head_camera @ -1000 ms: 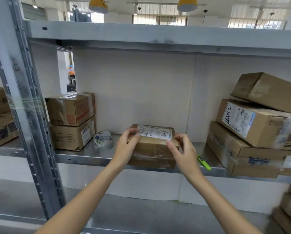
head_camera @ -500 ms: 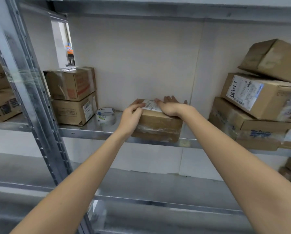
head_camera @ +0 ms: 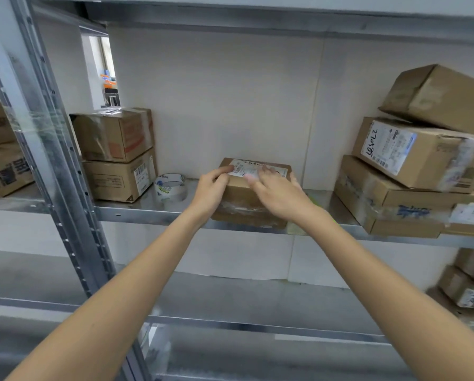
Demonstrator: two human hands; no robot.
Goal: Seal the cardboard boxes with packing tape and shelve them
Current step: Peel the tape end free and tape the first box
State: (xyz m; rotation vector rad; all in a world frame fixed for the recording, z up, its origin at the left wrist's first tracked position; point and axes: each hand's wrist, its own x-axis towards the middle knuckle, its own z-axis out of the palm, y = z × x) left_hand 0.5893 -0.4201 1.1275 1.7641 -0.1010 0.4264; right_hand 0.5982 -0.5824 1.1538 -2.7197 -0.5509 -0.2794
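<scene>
1. While sitting on the metal shelf [head_camera: 153, 209], the small cardboard box [head_camera: 246, 200] is looking light and stiff; its two ends are offering the surest hold.
2. Left hand [head_camera: 212, 188] is gripping the left end, thumb on top.
3. Right hand [head_camera: 278, 192] is lying blurred over the label [head_camera: 248, 167]; I cannot tell its grip.
4. Beside the left hand, the tape roll [head_camera: 171, 185] is waiting.

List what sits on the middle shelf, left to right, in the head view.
Boxes past the upright → two stacked boxes → tape roll → small labelled box, with the left hand and right hand on it → box pile.
</scene>
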